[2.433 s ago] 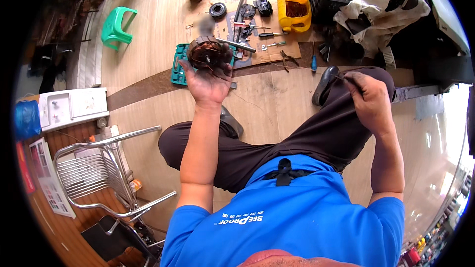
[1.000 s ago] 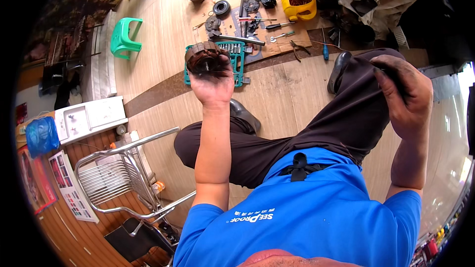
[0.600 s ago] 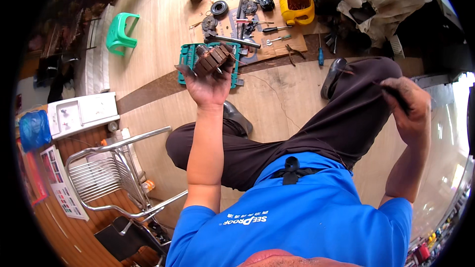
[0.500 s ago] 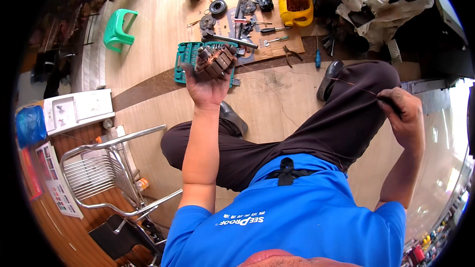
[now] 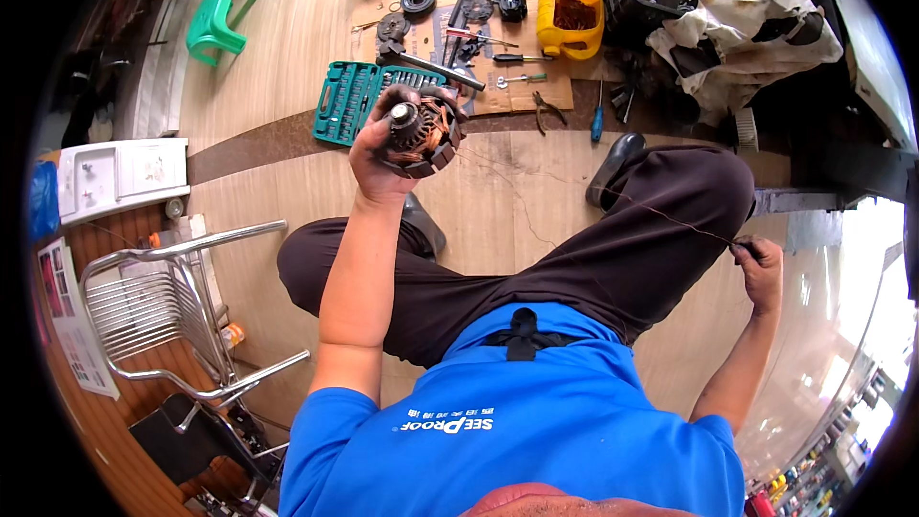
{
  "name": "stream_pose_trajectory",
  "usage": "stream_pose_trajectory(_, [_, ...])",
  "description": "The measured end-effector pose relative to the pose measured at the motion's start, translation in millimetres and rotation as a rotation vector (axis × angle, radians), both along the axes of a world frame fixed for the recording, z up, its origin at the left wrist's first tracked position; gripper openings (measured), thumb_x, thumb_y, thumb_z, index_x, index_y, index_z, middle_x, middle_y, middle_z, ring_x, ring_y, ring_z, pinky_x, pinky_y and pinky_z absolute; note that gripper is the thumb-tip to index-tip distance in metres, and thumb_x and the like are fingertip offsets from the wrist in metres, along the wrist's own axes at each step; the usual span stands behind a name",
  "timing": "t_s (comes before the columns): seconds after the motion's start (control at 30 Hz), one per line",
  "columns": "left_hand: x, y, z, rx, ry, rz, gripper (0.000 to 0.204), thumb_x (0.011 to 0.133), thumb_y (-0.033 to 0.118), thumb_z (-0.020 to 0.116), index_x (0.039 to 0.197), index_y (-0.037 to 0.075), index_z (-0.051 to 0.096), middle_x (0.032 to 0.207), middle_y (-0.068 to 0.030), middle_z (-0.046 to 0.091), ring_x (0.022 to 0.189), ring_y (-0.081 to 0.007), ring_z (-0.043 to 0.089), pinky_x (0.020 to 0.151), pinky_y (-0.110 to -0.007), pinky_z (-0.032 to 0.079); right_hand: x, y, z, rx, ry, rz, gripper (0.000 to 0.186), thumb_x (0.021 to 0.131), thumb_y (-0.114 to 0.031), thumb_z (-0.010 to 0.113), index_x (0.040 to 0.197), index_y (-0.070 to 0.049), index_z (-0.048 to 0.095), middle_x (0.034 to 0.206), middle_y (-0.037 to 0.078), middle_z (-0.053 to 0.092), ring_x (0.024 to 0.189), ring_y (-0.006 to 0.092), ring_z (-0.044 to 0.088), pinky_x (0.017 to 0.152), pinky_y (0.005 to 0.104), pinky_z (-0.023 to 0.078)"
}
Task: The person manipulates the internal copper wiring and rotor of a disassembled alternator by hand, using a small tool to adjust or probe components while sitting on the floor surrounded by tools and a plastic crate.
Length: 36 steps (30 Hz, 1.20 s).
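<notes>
My left hand [image 5: 375, 161] is wrapped round a motor armature [image 5: 426, 142] with copper windings, dark core blocks and a round shaft end that faces up toward me. Away to the right, over the outer side of my right knee, my right hand [image 5: 761, 270] pinches a thin copper wire [image 5: 675, 217]. The wire stretches from the armature side across my right leg to those fingers. Below and beyond the armature, a teal socket set case [image 5: 335, 101] lies unfolded on the floor, partly hidden by my left hand.
Cardboard [image 5: 498, 101] on the floor carries pliers [image 5: 548, 110], screwdrivers and dark motor parts. A cut yellow jug [image 5: 572, 43] stands near black crates [image 5: 637, 0]. A blue-handled screwdriver [image 5: 597, 124] lies by my right shoe. A green stool [image 5: 218, 24] and metal chair [image 5: 153, 325] are at left.
The armature has turned in my left hand, so its shaft end now shows. My right hand has drawn lower, and the wire runs more plainly across my leg. The whole view has shifted slightly.
</notes>
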<state>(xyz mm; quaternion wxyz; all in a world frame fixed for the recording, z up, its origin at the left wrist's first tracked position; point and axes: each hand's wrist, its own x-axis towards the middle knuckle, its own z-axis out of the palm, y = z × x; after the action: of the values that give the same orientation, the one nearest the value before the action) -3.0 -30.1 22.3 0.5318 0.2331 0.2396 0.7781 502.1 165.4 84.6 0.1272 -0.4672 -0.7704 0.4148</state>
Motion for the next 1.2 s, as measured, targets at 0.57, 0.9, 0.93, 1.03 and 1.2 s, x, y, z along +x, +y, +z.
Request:
stream_pose_trajectory(0.57, [22, 12, 20, 0.050, 0.261, 0.004, 0.044, 0.078, 0.027, 0.069, 0.111, 0.001, 0.055, 0.118, -0.0264, 0.056, 0.109, -0.0376, 0.059, 0.092, -0.044, 0.052, -279, -112, 5, 0.196, 0.388, 0.357, 0.030, 0.090, -0.019, 0.063, 0.108, 0.005, 0.060, 0.106, 0.024, 0.062, 0.097, 0.0411, 0.060, 0.083, 0.0464, 0.050])
stream_pose_trajectory(0.9, [27, 4, 15, 0.032, 0.036, -0.117, 0.050, 0.084, 0.036, 0.060, 0.116, -0.001, 0.050, 0.119, -0.0252, 0.051, 0.116, -0.0388, 0.054, 0.089, -0.044, 0.054, -291, -83, 19, 0.271, 0.251, 0.334, 0.014, 0.089, -0.012, 0.064, 0.096, 0.000, 0.063, 0.085, 0.022, 0.064, 0.082, 0.0412, 0.062, 0.068, 0.0421, 0.050])
stream_pose_trajectory(0.93, [28, 4, 11, 0.061, -0.028, -0.129, 0.048, 0.089, 0.037, 0.053, 0.116, -0.002, 0.050, 0.120, -0.0239, 0.049, 0.118, -0.0386, 0.052, 0.089, -0.045, 0.054, -293, -79, 20, 0.276, 0.264, 0.309, 0.013, 0.089, -0.010, 0.064, 0.098, 0.000, 0.064, 0.089, 0.021, 0.065, 0.084, 0.0403, 0.063, 0.070, 0.0414, 0.051])
stream_pose_trajectory(1.03, [29, 9, 2, 0.100, -0.202, -0.157, 0.046, 0.094, 0.037, 0.047, 0.118, -0.002, 0.049, 0.121, -0.0234, 0.048, 0.116, -0.0383, 0.052, 0.091, -0.046, 0.053, -296, -66, 11, 0.361, 0.208, 0.300, 0.014, 0.088, -0.008, 0.062, 0.100, -0.001, 0.065, 0.092, 0.019, 0.066, 0.086, 0.0383, 0.063, 0.073, 0.0411, 0.051])
stream_pose_trajectory(1.2, [21, 4, -13, 0.015, -0.417, -0.170, 0.050, 0.095, 0.048, 0.040, 0.122, 0.007, 0.052, 0.126, -0.0208, 0.051, 0.117, -0.0408, 0.054, 0.089, -0.049, 0.053, -297, -58, 3, 0.405, 0.059, 0.338, 0.015, 0.087, -0.011, 0.061, 0.100, -0.005, 0.067, 0.088, 0.017, 0.063, 0.085, 0.0369, 0.062, 0.072, 0.0435, 0.050])
